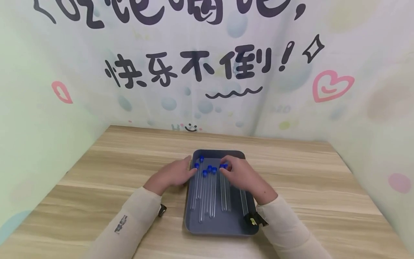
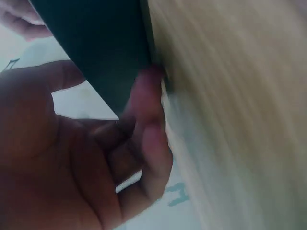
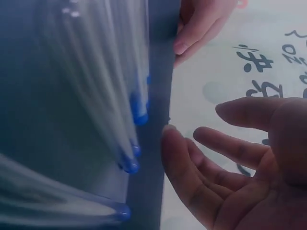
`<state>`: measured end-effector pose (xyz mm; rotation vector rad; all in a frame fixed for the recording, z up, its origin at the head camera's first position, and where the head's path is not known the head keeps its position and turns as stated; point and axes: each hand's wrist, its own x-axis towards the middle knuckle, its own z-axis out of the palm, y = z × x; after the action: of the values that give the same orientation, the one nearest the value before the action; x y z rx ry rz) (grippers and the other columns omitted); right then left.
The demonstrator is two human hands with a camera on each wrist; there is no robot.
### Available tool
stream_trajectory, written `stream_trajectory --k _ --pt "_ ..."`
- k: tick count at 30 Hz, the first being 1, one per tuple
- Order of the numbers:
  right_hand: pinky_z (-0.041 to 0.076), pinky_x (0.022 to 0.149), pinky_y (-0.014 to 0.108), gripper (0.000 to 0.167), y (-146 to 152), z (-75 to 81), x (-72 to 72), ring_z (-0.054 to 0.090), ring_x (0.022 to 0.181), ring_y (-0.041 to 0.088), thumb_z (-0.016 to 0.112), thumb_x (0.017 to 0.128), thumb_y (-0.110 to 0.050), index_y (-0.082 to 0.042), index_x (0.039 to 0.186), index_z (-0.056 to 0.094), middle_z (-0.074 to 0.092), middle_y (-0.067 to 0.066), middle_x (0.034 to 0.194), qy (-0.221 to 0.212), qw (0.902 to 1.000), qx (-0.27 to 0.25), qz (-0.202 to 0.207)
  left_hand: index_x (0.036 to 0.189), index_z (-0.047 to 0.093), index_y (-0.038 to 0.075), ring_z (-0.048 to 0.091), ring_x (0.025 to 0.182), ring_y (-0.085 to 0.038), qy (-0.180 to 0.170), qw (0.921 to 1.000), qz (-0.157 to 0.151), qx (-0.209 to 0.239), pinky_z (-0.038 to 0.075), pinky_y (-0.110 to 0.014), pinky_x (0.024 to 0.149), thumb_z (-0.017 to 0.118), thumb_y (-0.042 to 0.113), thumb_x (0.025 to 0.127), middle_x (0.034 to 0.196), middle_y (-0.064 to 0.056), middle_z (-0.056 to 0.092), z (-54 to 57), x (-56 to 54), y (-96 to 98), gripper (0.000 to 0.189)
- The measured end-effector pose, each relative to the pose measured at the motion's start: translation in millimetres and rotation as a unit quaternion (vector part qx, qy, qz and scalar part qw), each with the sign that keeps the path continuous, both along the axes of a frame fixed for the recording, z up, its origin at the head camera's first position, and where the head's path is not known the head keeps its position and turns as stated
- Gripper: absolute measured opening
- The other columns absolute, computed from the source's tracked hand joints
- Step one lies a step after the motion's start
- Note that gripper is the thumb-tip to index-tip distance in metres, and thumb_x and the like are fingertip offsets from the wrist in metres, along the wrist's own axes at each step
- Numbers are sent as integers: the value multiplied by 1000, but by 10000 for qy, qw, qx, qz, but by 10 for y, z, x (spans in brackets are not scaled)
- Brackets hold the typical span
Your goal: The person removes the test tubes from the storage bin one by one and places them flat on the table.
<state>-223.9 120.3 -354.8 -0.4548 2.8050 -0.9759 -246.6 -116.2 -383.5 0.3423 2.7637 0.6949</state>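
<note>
A dark grey tray (image 1: 223,229) lies on the table, holding several clear test tubes (image 1: 211,196) with blue caps (image 1: 209,168). My left hand (image 1: 173,173) is at the tray's far left side, its thumb over the rim and its fingers against the outer wall. In the left wrist view, curled fingers (image 2: 151,110) touch the wall near the tabletop. Over the tray's far right part is my right hand (image 1: 242,174), partly hiding some tubes. The right wrist view shows its fingers (image 3: 187,177) loosely bent by the tray edge, with nothing between them and the thumb.
The wood-grain table (image 1: 323,201) extends on both sides of the tray. Behind it hangs a white printed curtain (image 1: 207,108) with dark lettering. Both forearms wear pale sleeves (image 1: 136,212), with dark bands near the wrists.
</note>
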Motion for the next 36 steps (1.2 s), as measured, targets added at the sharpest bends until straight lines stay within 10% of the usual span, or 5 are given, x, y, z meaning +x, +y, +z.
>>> stream_trajectory --k 4,8,14,23,36 --pt "53 57 29 32 16 -114 -27 62 60 14 62 98 -15 -4 127 63 70 12 96 21 9999 -123 16 161 21 16 65 99 -22 -156 9969 -487 603 47 -49 101 47 32 105 148 -16 52 -42 -14 -36 64" --pt "52 62 30 32 18 -154 -72 61 71 15 64 96 -13 -4 127 64 67 14 103 190 9998 -62 4 161 20 17 63 84 -18 -411 9925 -738 884 51 -42 87 45 28 105 132 -15 63 -44 -54 -83 63" --pt "51 68 32 33 21 -233 -113 60 88 22 65 94 -9 -4 127 64 65 17 108 350 9991 229 -101 161 20 16 62 73 -21 -965 9830 -840 1320 53 -34 67 43 28 105 83 -11 66 -114 -120 -147 61" --pt "52 67 32 37 37 -330 -132 62 94 24 64 93 -5 -3 130 61 64 20 112 409 9985 264 -235 161 20 16 61 71 -21 -1043 9811 -883 1369 52 -33 68 41 27 106 80 -9 65 -114 -129 -142 60" --pt "53 53 27 46 41 -397 -139 63 53 11 68 91 -5 -3 135 54 66 15 98 77 9992 -111 -382 162 16 16 59 69 -21 -1059 9811 -915 1335 51 -33 68 41 27 107 78 -10 64 -91 -117 -148 61"
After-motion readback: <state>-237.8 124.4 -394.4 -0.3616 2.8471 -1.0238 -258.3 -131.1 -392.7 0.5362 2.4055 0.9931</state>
